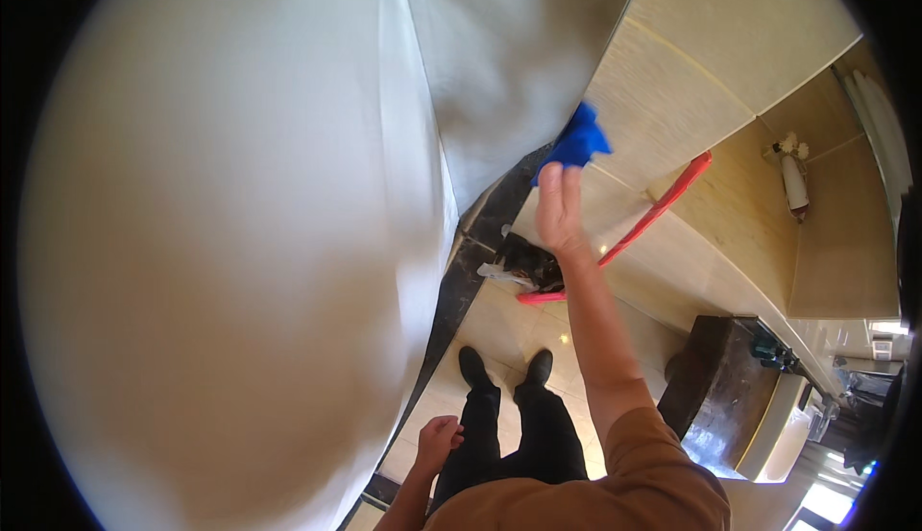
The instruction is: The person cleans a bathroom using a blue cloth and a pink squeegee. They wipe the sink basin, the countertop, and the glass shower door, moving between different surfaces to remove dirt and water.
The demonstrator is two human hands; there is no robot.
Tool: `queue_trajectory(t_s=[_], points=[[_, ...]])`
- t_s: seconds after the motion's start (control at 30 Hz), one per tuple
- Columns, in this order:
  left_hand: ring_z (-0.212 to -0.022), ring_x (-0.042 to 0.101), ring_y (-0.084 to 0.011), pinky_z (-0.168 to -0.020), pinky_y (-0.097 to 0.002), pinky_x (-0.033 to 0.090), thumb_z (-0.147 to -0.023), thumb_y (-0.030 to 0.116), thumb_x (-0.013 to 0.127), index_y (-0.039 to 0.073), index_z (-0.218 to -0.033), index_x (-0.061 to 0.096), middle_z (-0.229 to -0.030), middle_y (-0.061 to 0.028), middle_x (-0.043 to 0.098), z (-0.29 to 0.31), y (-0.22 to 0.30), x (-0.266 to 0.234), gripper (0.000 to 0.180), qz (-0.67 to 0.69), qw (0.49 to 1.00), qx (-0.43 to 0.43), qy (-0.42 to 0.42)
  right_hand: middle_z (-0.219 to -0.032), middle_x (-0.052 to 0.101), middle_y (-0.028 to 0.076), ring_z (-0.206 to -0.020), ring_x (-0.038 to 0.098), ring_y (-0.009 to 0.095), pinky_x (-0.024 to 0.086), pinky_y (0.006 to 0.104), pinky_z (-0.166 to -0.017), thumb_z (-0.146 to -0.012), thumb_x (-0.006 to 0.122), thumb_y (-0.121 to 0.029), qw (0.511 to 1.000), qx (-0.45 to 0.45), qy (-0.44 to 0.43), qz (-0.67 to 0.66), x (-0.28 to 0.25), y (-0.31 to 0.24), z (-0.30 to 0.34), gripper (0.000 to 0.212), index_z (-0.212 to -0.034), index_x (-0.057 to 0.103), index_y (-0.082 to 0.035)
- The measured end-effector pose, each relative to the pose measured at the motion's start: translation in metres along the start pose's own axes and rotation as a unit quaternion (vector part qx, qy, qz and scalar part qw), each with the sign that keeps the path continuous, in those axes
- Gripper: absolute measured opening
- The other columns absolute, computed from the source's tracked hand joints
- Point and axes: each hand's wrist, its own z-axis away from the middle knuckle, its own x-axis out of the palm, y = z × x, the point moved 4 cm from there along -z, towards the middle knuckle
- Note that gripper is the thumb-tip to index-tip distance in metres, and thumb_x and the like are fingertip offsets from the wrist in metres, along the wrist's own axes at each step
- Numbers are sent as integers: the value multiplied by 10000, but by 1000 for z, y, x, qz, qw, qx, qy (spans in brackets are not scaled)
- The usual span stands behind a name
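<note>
My right hand (pixel 560 206) is stretched out ahead, its fingers closed on a blue cloth (pixel 579 137). The cloth lies against the beige tiled wall (pixel 663 80), close to the corner where the tiles meet a whitish wall (pixel 509 60). Down by my left thigh, my left hand (pixel 440 440) hangs with its fingers curled in, and nothing shows in it.
A large white wall surface (pixel 230 243) fills the left, with a black skirting border (pixel 451 291) along the floor. Past my feet lie a dark bundle (pixel 528 262) and a long red bar (pixel 663 206). A dark wooden cabinet (pixel 720 377) stands right; a flower vase (pixel 794 185) sits in a wall recess.
</note>
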Motion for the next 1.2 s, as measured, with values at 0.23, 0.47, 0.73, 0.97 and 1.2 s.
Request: queue_trajectory(t_s=[0.23,0.47,0.73,0.97,1.2], points=[[-788,682,-138,-701,-266,541,-1015,206,638,31,-1234,647,-1002,-82,714,-84,-20,71,280,-29,998,36,-40,-1261,376,125,-1148,347,259,241,391,-1011,-1083,411,-316,994,-102,6,-35,11,-16,-34,410,-1303,353,25],[-1074,665,-222,-903,-339,542,-1005,164,675,18,-1382,543,-1235,-152,658,-237,7,148,426,-88,946,311,-8,-1270,441,205,-1146,425,335,308,444,-1094,-1057,470,-289,970,-221,-13,-96,35,87,23,387,-1250,459,46],[-1291,538,-232,-1074,-356,429,-1050,79,516,-10,-1508,429,-1473,-181,512,-381,108,203,475,-63,856,512,48,-1165,469,224,-1044,448,385,362,475,-1008,-1045,490,-232,993,-117,0,-24,65,268,123,319,-1212,483,40],[-1346,515,-316,-1114,-412,391,-988,59,490,-42,-1535,390,-1520,-226,483,-489,98,200,565,-49,802,583,120,-1144,572,227,-1039,540,398,422,467,-939,-1053,472,-215,994,40,-82,65,81,400,205,305,-1188,555,45],[-1368,493,-287,-1107,-353,394,-955,17,497,-29,-1567,351,-1502,-220,493,-547,130,216,631,119,810,575,-8,-913,621,209,-826,597,295,444,451,-708,-1070,480,-219,987,-83,-38,-132,80,337,182,322,-907,606,29]])
